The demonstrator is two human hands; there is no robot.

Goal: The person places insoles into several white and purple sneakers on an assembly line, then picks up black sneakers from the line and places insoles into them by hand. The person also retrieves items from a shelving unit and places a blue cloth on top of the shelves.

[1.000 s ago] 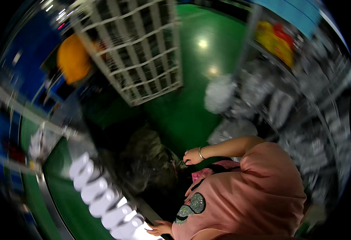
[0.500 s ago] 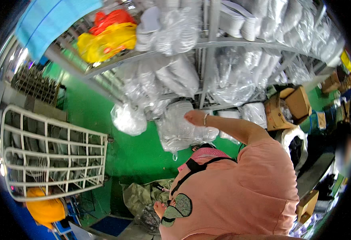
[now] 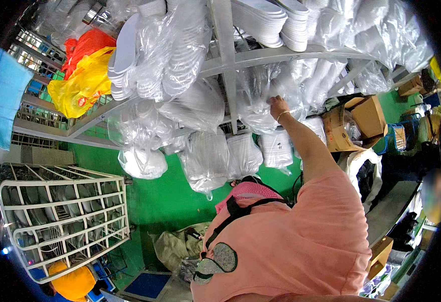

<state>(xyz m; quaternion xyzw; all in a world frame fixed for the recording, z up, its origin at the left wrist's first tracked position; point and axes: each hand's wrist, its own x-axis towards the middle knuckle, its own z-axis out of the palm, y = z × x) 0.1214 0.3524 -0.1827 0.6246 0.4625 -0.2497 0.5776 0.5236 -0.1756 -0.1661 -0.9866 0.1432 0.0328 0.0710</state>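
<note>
My right arm reaches forward to the lower shelf. There my right hand has bent fingers closed at the front of a clear plastic bag with pale contents. White stacked insoles lie on the shelf above it. Against my front, at the lower middle, are two grey speckled sole-shaped pieces with dark edges. My left hand is almost wholly hidden beside these pieces, and its fingers cannot be made out.
Bagged white insoles stand on the green floor under the metal rack. At left is a white wire cart with grey pieces; a person in yellow is below it. An open carton stands at right.
My right hand has moved up and to the right, from above the floor bags to the shelf bag. The rack appears nearer. The grey pieces remain against my front.
</note>
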